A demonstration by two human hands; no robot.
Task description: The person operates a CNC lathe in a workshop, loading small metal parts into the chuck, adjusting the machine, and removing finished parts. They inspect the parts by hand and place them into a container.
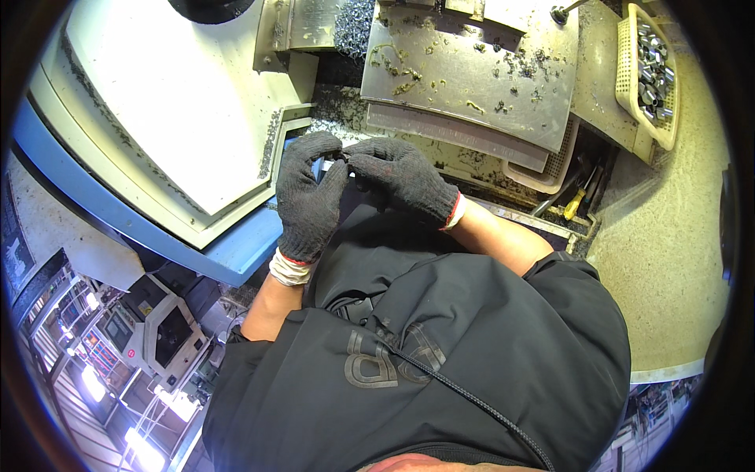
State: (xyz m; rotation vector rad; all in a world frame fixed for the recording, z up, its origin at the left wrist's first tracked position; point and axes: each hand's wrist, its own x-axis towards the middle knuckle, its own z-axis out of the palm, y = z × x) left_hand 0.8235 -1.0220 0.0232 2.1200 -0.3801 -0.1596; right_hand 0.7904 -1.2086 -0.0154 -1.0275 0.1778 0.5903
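Note:
My left hand and my right hand both wear dark knitted gloves with pale, red-edged cuffs. They meet in front of my body, fingertips close together. Pinched between thumb and fingers is a small dark part; the gloves mostly cover it, so its exact shape cannot be made out. The blue lower edge of a machine housing lies beside my left hand. Beyond my right hand is a steel plate scattered with metal chips and wet with oil.
At upper right, a cream plastic basket holds many short metal cylinders. Another basket sits partly under the plate, near a yellow-handled tool. A clump of curled swarf lies at the top. A white machine panel stands left.

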